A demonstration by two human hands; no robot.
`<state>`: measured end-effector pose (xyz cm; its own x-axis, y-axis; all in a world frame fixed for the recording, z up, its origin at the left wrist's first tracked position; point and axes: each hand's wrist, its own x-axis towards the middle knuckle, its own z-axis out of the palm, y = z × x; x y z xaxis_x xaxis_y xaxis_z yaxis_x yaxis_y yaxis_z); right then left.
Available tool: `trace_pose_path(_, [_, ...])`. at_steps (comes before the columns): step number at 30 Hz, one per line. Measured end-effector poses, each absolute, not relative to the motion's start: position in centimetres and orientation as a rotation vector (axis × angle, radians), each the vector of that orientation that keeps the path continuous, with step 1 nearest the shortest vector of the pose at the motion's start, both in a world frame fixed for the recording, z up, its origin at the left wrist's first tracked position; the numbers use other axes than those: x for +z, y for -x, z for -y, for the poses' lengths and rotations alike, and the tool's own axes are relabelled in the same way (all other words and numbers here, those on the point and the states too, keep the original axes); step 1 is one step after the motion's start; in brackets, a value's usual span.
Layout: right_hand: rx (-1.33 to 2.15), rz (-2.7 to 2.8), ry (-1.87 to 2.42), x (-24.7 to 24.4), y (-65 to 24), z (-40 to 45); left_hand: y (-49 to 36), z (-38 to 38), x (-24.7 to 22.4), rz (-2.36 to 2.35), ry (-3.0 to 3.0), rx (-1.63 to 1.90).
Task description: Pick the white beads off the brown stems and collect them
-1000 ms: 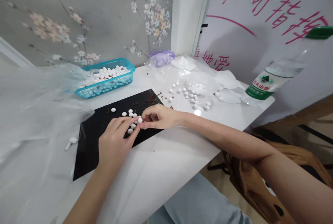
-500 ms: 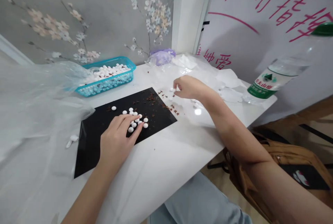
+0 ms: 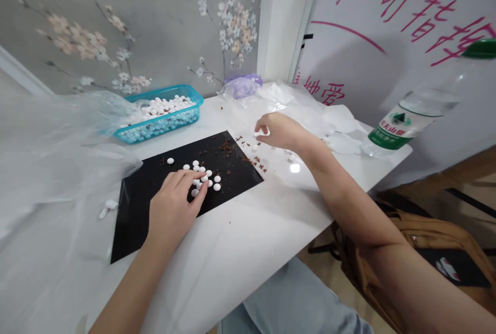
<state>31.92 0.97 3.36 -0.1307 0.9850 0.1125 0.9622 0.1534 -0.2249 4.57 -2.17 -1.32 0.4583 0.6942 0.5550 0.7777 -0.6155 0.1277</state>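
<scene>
On the black sheet (image 3: 135, 220) lies a loose group of small white balls (image 3: 217, 187), with one more white ball (image 3: 170, 161) apart to the left. My left hand (image 3: 174, 205) rests over the group, fingers spread and slightly bent, thumb and index fingertips apart around some balls. It is open; its palm hides part of the sheet. Farther right, my right hand (image 3: 273, 130) hovers just above the white table (image 3: 240, 251). Its fingers are curled with a gap between thumb and index finger, and I see nothing held there. A white ball (image 3: 254, 147) sits below its fingertips.
Small reddish-brown star-shaped bits (image 3: 251, 161) lie across the sheet's right edge. A blue basket (image 3: 163, 126) of white balls stands behind. Clear plastic (image 3: 58, 179) covers the left side. A water bottle (image 3: 406, 117) stands at right, a brown backpack (image 3: 411, 236) below the table.
My right thumb and index finger have parted, with a white ball now below them. My left thumb has drawn slightly in toward the index finger.
</scene>
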Motion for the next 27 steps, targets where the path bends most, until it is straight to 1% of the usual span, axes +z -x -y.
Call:
trace_pose_path(3, [0.309,2.336,1.357,2.5,-29.7,-0.7,-4.7,2.2,-1.1,1.338,2.539,-0.846])
trace_pose_path(6, [0.496,2.499,1.072,1.4,-27.5,-0.2,-4.5,2.0,-0.8,1.521,2.463,-0.855])
trace_pose_path(10, [0.532,2.573,1.097,0.4,-26.4,0.0,-3.3,1.1,-0.4,1.894,2.317,-0.897])
trace_pose_path(14, [0.521,2.578,1.134,0.0,-26.4,-0.3,-2.1,0.2,-0.4,1.993,2.221,-0.926])
trace_pose_path(17, [0.506,2.529,1.126,0.1,-26.4,-0.2,-1.8,-0.2,-0.6,1.940,2.265,-0.907])
trace_pose_path(22, [0.448,2.478,1.178,0.3,-26.1,0.2,-2.1,-0.9,-1.5,1.561,2.625,-0.741])
trace_pose_path(25, [0.406,2.470,1.179,0.4,-26.1,0.4,-2.1,-1.1,-2.0,1.622,2.678,-0.590])
trace_pose_path(27, [0.381,2.456,1.170,0.5,-26.1,0.4,-2.0,-1.1,-2.1,1.655,2.677,-0.571])
